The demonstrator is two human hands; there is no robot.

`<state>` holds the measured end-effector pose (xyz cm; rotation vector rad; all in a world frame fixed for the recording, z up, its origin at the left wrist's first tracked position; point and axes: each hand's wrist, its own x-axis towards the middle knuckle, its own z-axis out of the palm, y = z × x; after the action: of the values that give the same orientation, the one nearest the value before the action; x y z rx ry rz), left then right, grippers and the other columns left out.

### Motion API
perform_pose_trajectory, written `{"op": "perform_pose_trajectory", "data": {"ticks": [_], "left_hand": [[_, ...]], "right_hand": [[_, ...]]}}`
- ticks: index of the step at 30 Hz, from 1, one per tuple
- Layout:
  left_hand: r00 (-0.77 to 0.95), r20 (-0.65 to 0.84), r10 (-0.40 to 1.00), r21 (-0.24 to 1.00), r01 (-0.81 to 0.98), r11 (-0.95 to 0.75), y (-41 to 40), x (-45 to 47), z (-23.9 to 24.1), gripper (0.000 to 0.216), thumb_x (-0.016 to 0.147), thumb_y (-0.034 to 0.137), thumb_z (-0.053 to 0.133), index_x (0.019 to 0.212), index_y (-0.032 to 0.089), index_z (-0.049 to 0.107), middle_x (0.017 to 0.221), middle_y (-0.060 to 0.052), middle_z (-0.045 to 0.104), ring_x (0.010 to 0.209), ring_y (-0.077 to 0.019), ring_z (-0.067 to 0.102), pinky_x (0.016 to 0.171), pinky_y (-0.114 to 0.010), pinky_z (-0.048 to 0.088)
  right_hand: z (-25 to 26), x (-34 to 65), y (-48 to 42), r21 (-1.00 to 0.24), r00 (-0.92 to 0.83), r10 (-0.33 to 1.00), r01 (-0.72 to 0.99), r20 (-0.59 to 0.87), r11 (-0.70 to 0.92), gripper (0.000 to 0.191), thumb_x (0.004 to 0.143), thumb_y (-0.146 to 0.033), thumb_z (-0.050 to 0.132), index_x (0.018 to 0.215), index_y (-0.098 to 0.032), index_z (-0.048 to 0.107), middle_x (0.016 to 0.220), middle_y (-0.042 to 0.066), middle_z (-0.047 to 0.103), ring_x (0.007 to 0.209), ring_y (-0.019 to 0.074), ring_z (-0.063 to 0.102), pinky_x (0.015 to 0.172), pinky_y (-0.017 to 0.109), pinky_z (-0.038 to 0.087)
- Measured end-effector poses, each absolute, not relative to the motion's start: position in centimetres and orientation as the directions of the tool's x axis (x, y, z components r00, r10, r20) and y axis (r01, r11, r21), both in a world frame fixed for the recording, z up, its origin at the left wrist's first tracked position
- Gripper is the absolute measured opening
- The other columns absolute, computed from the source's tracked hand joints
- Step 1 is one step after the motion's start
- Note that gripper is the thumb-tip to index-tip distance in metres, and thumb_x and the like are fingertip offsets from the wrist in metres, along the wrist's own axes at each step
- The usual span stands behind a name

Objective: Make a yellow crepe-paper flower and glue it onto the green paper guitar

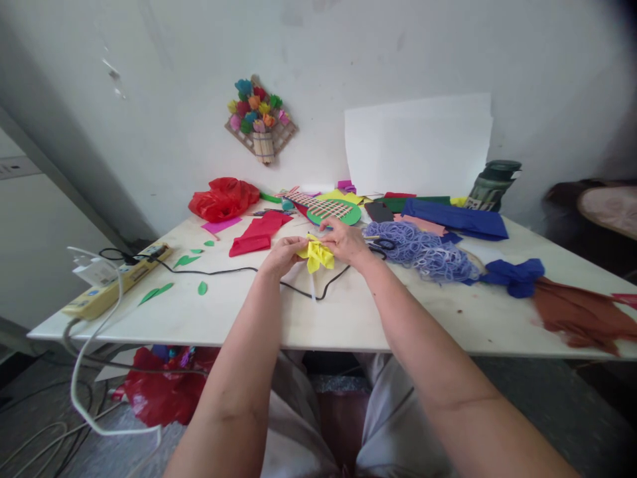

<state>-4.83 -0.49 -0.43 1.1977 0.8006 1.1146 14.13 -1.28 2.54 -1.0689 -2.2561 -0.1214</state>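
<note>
Both my hands meet over the middle of the white table [348,318] around a small crumpled yellow paper piece [317,255]. My left hand [283,254] pinches its left side with the fingers closed. My right hand [343,240] grips its right side from above, fingers curled on the paper. A thin white stick [313,287] hangs down from the yellow paper toward me. A black cable [233,270] runs across the table under my hands.
A yellow power strip [117,281] lies at the left edge, green paper leaves [185,261] beside it. Red paper [259,235], a red plastic bag [223,198], a green woven disc [332,210], purple yarn [423,250], blue cloth [515,275] and brown cloth [577,312] lie around. A paper flower plaque [259,119] hangs on the wall.
</note>
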Motion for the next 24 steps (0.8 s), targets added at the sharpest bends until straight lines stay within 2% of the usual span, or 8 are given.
{"op": "perform_pose_trajectory", "data": {"ticks": [5,13,19,24], "left_hand": [[0.289,0.095,0.953,0.978,-0.208,-0.035,-0.4,-4.9,-0.5,0.035,0.053,0.038,0.082,0.068,0.011,0.064,0.067,-0.004,0.065,0.062,-0.0121,0.060,0.063,-0.025,0.048],[0.305,0.120,0.945,0.985,-0.153,-0.076,-0.5,-4.7,-0.3,0.034,0.055,0.037,0.080,0.070,0.011,0.066,0.062,-0.004,0.064,0.061,-0.0130,0.059,0.064,-0.026,0.047],[0.301,0.134,0.944,0.983,-0.159,-0.089,-0.5,-4.8,-0.4,0.032,0.054,0.033,0.081,0.072,0.011,0.068,0.066,-0.005,0.065,0.062,-0.0119,0.059,0.062,-0.023,0.045],[0.306,0.139,0.942,0.984,-0.150,-0.097,-0.6,-4.8,-0.4,0.033,0.054,0.034,0.081,0.073,0.011,0.069,0.065,-0.004,0.065,0.061,-0.0117,0.059,0.061,-0.023,0.044]], "right_hand": [[2.5,14.7,-1.1,-0.189,-0.455,0.714,0.759,0.532,0.624,0.021,0.085,-0.028,0.057,0.097,-0.028,0.073,0.110,0.002,0.063,0.082,0.0153,0.059,0.065,0.026,0.040],[2.2,15.7,-0.5,-0.175,-0.493,0.726,0.757,0.479,0.630,0.026,0.088,-0.033,0.053,0.108,-0.033,0.070,0.100,0.003,0.066,0.086,0.0164,0.060,0.065,0.025,0.040],[2.5,15.5,-0.8,-0.202,-0.470,0.709,0.740,0.526,0.641,0.026,0.084,-0.028,0.060,0.108,-0.030,0.070,0.109,0.004,0.064,0.087,0.0156,0.059,0.067,0.025,0.040],[2.6,15.5,-0.9,-0.199,-0.501,0.695,0.719,0.516,0.666,0.023,0.085,-0.026,0.059,0.103,-0.029,0.072,0.104,0.003,0.066,0.085,0.0154,0.060,0.066,0.025,0.039]]}}
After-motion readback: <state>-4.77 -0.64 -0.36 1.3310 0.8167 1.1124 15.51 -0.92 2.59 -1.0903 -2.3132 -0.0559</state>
